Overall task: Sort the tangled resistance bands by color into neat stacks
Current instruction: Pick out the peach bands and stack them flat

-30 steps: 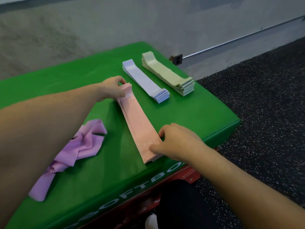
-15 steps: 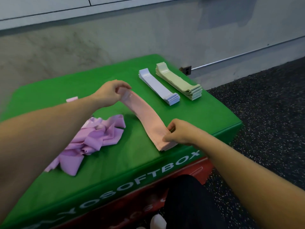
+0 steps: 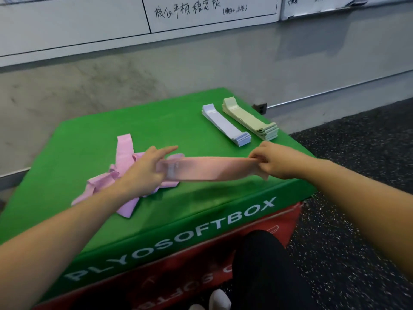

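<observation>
A stack of peach-pink bands (image 3: 212,167) hangs level above the green plyo soft box (image 3: 156,121), stretched between my hands. My right hand (image 3: 276,161) pinches its right end. At its left end my left hand (image 3: 145,168) holds it with the index finger straight; the other fingers are hidden behind the bands. Under my left hand a tangled heap of lilac bands (image 3: 105,183) lies on the box, with one strip (image 3: 125,151) reaching toward the back. At the back right lie a neat pale-blue stack (image 3: 225,125) and a neat pale-green stack (image 3: 248,119), side by side.
The box's front edge reads PLYOSOFTBOX and sits on a red box (image 3: 257,224). A grey wall with whiteboards (image 3: 201,14) rises behind. Dark speckled floor (image 3: 357,175) lies to the right. My dark-clad leg (image 3: 263,265) is below the box front.
The peach-pink stack came up off the box and swung from lying front-to-back to hanging left-to-right between my hands. My right hand moved to the back right. The camera tilted up.
</observation>
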### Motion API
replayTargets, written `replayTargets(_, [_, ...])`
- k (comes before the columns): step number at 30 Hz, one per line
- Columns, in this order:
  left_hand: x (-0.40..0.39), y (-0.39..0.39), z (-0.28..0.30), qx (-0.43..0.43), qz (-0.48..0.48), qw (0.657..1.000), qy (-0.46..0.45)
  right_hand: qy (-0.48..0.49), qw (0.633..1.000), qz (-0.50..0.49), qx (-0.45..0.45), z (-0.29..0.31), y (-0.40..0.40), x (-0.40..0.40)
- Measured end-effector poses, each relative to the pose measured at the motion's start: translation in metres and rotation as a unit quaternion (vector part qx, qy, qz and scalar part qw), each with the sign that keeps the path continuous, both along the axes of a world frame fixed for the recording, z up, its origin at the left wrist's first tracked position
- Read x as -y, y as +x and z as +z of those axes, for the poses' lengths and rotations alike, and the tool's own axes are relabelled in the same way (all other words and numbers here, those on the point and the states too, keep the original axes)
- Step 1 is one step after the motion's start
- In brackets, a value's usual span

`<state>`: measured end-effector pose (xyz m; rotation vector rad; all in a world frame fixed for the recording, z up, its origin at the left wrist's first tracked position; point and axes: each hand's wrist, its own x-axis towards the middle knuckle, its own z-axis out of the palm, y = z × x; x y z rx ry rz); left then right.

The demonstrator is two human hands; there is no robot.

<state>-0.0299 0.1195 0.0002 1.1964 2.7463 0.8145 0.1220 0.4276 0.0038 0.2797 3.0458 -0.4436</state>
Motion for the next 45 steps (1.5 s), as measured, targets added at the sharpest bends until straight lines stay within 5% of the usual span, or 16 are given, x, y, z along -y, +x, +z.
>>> replayTargets(8, [0.017, 0.031, -0.066, 0.032, 0.022, 0.999, 0.006, 0.142, 0.989, 0.044, 0.011, -0.031, 0.012, 0.012])
replayTargets(19, [0.031, 0.026, -0.08, -0.057, -0.012, 0.995, -0.083, 0.246, 0.966, 0.059, -0.046, -0.06, 0.023, 0.004])
replayTargets(23, [0.03, 0.026, -0.079, -0.058, -0.013, 0.997, -0.042, 0.257, 0.964, 0.055, -0.047, -0.06, 0.02, 0.0])
replayTargets(30, [0.033, 0.023, -0.081, -0.033, -0.044, 0.997, -0.046, 0.03, 0.999, 0.017, -0.017, -0.058, 0.028, -0.008])
replayTargets(36, [0.03, 0.016, -0.066, 0.056, -0.037, 0.997, -0.027, -0.095, 0.994, -0.008, -0.059, -0.058, 0.027, -0.013])
replayTargets(45, [0.03, 0.007, -0.029, 0.132, 0.004, 0.991, 0.037, -0.176, 0.979, -0.04, -0.089, -0.056, 0.046, -0.019])
